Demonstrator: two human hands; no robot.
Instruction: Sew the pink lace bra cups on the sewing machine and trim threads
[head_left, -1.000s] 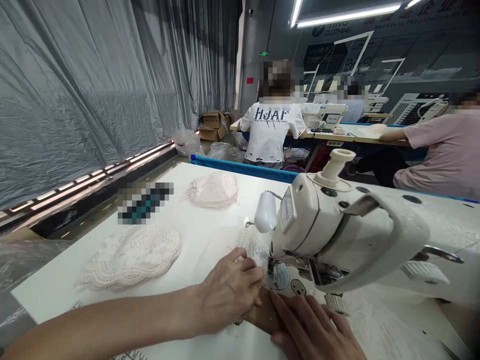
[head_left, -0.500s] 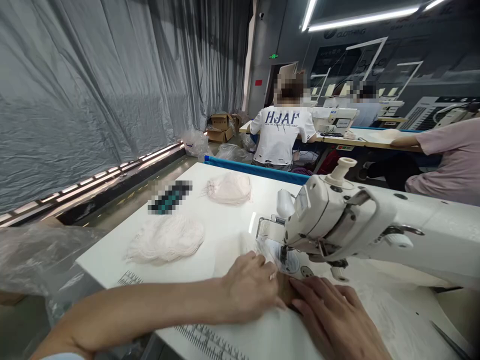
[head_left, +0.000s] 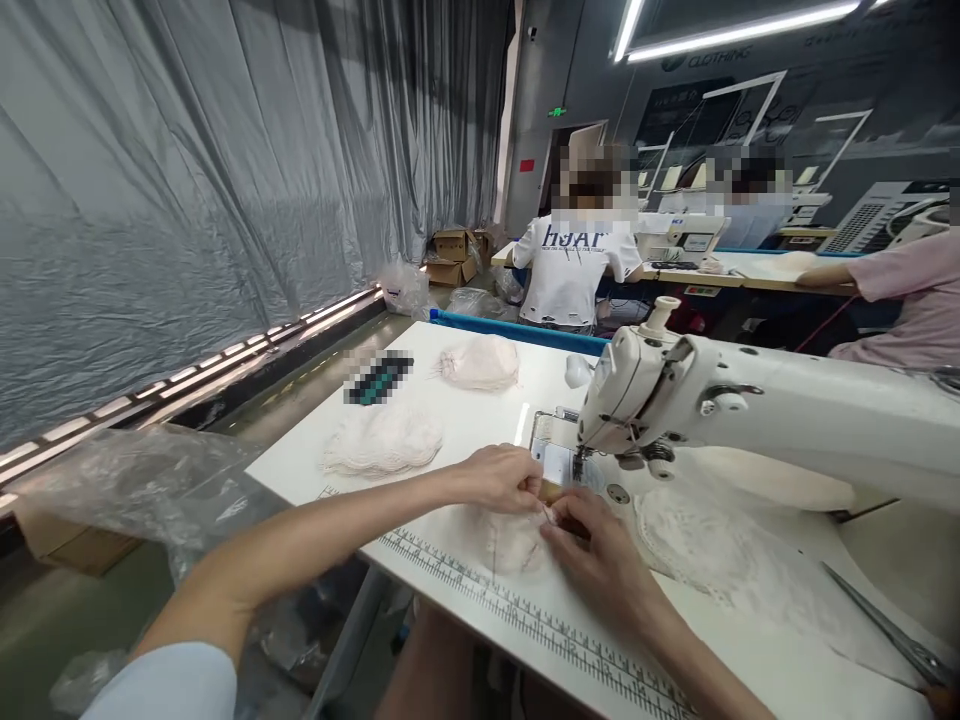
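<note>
My left hand (head_left: 499, 478) and my right hand (head_left: 596, 545) meet in front of the needle of a white sewing machine (head_left: 675, 385). Both have their fingers pinched together on a small pale lace piece (head_left: 510, 535) that lies on the white table (head_left: 465, 600). The needle plate (head_left: 559, 465) is just beyond my fingertips. A larger round lace piece (head_left: 697, 535) lies under the machine arm to the right.
Two piles of pale lace pieces (head_left: 382, 450) (head_left: 480, 362) sit at the table's far left, by a blurred dark object (head_left: 377, 378). Scissors (head_left: 885, 630) lie at the right. A ruler strip (head_left: 540, 625) runs along the near edge. Clear plastic bags (head_left: 135, 485) are at the left. Other people work at tables behind.
The camera has pulled back and up. My hands have gone from lying flat by the presser foot to pinching the lace piece, nearer the table's front edge.
</note>
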